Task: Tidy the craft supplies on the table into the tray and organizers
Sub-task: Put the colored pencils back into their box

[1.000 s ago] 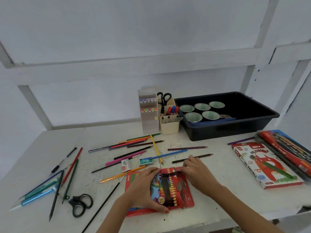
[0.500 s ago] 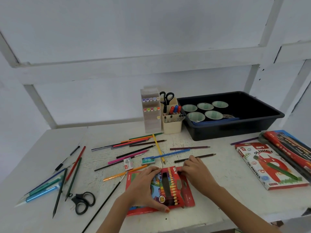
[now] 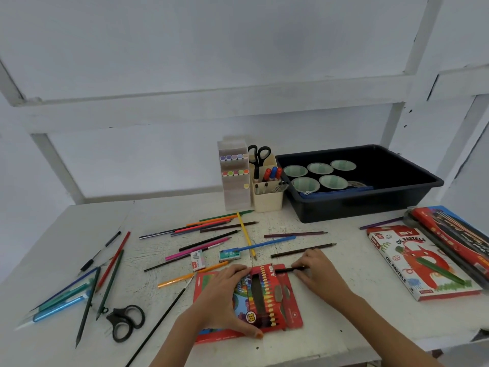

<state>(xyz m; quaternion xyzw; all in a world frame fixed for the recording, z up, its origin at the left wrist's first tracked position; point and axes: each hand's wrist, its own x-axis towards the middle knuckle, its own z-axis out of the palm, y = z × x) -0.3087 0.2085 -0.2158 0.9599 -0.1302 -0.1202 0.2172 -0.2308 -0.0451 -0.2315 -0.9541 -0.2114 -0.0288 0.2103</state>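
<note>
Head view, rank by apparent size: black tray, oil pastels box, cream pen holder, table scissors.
1. black tray
2. oil pastels box
3. cream pen holder and table scissors: look alike, scissors nearer camera, so unranked.

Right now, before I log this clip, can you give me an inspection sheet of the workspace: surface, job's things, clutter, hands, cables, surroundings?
Surface: white table, paint scuffed, largely covered with supplies.
Job's things: red pencil box flat at the near edge; black tray at the back holding green cups; marker organizer and cream pen holder beside it.
Clutter: loose coloured pencils scattered mid-table; black scissors near left; oil pastels box at right.
Hands: left hand holds the box; right hand pinches a dark pencil in its fingers at the box's far end.
Cables: nothing seen.
Surroundings: white wall with white framing.
</note>
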